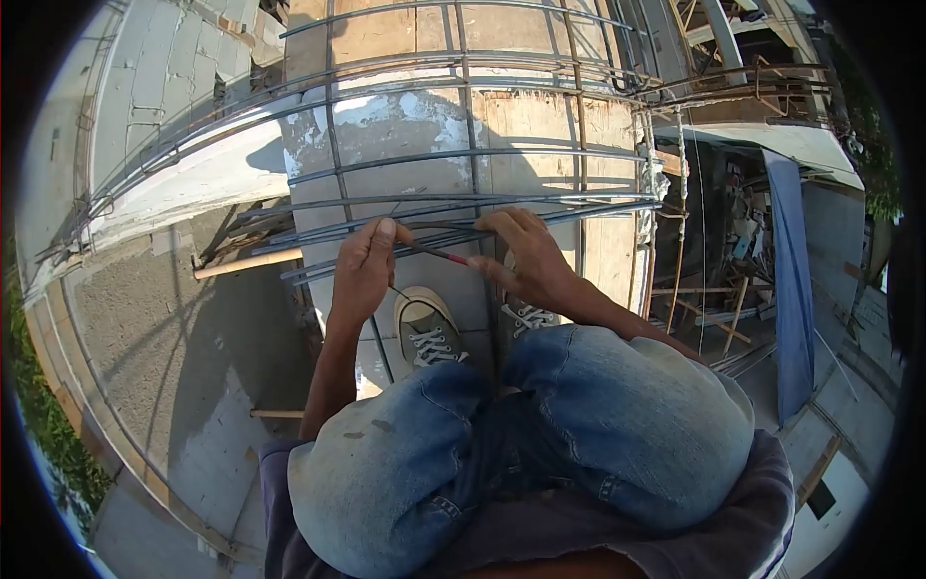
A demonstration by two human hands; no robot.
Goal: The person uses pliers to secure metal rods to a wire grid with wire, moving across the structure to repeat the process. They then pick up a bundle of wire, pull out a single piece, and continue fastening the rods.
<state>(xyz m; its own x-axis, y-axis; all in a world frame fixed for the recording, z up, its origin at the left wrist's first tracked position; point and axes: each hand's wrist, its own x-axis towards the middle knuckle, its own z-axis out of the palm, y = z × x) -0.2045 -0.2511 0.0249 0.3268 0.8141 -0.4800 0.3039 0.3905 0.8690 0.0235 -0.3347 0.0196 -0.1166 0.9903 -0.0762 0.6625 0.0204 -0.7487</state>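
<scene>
My left hand [365,268] is closed in a pinch over the bundled bars, with a thin tie wire [399,292] showing below its fingers. My right hand [529,259] grips slim, dark-handled pincers [439,254] with a red section on one handle. The pincers' handles are spread, and their head end lies by my left fingertips, partly hidden. Beneath both hands, several steel reinforcing bars [328,232] run crosswise close together. Further off, lengthwise bars [470,125] cross others in a grid.
My shoes [429,323] rest on a narrow boarded strip [531,125]. Lower ground [164,318] lies to the left. On the right hang a blue sheet [793,280] and upright rusty bars [681,222]. A wooden pole [246,263] sticks out at left.
</scene>
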